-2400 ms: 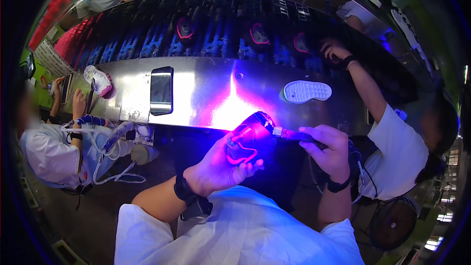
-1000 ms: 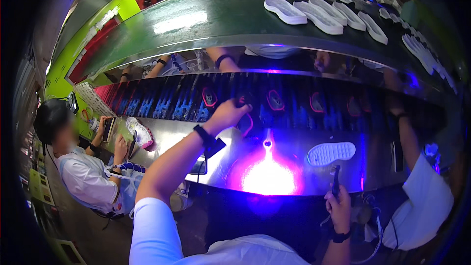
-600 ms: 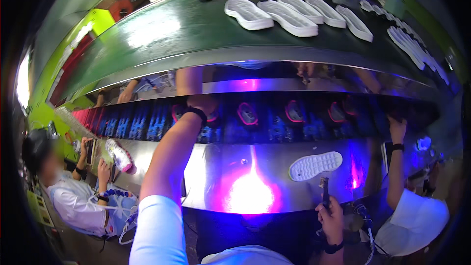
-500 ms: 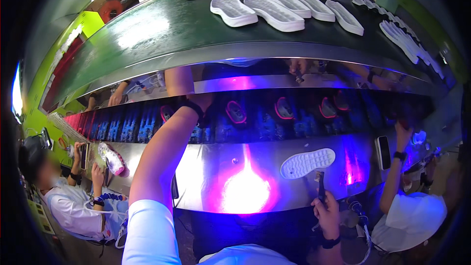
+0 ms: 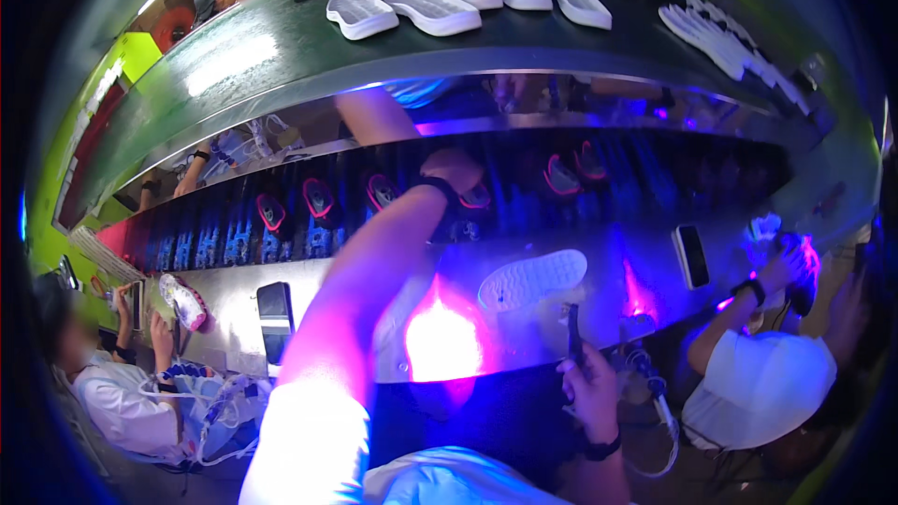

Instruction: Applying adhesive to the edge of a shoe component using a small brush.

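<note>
My left hand point(image 5: 453, 169) reaches out over a dark lower conveyor point(image 5: 655, 189). Its fingers are hidden, so a grip cannot be made out. Right by that wrist lies a grey shoe upper with a pink edge point(image 5: 476, 195); several similar ones, such as one upper point(image 5: 318, 197), lie along the belt. My right hand point(image 5: 591, 388) is closed round the dark handle of a small brush point(image 5: 573, 329), bristle end up, at the near edge of the metal worktop. A white shoe sole point(image 5: 533, 280) rests flat on the worktop just beyond the brush, touched by neither hand.
Several white soles point(image 5: 432, 7) lie on the green upper belt point(image 5: 253, 65). Phones lie on the metal worktop point(image 5: 613, 304) left point(image 5: 275, 318) and right point(image 5: 691, 256). Co-workers sit at my left point(image 5: 122, 402) and right point(image 5: 762, 379). A cable point(image 5: 659, 402) hangs near my right hand.
My left hand has moved right along the lower conveyor. The view has shifted, so the sole and uppers appear further left. My right hand still holds the brush.
</note>
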`<state>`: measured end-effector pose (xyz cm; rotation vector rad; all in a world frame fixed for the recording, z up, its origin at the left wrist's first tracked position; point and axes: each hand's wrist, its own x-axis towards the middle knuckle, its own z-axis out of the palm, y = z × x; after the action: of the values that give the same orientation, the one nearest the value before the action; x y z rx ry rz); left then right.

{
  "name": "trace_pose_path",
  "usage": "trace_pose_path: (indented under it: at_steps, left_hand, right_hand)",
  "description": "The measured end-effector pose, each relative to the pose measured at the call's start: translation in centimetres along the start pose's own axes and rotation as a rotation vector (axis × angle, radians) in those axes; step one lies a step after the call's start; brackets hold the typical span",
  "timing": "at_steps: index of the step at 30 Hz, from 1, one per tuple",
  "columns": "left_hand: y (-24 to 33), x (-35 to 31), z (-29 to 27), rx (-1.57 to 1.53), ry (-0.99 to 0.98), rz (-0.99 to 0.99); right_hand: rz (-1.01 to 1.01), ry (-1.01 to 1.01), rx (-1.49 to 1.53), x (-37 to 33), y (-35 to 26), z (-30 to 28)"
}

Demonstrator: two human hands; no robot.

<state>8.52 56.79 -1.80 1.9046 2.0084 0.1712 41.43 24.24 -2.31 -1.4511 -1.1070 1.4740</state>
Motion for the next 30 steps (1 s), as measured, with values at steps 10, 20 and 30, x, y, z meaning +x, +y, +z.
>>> trace_pose_path:
  at_steps: [10, 20, 30]
  left_hand:
    - [-3.6, -31.4, 0.1, 0.329, -0.114, 0.412]
    - [-3.2, -40.1, 6.7, 0.607, 0.14, 0.291]
    - [-12.4, -44.9, 1.5, -0.113, 0.533, 0.546]
  right_hand:
    - [-0.186, -0.075, -0.035, -1.5, 1.6, -0.2]
    - [-0.266, -0.154, -0.038, -9.8, -1.6, 6.4]
    - [-0.35, -0.212, -0.296, -11.6, 1.0, 13.0]
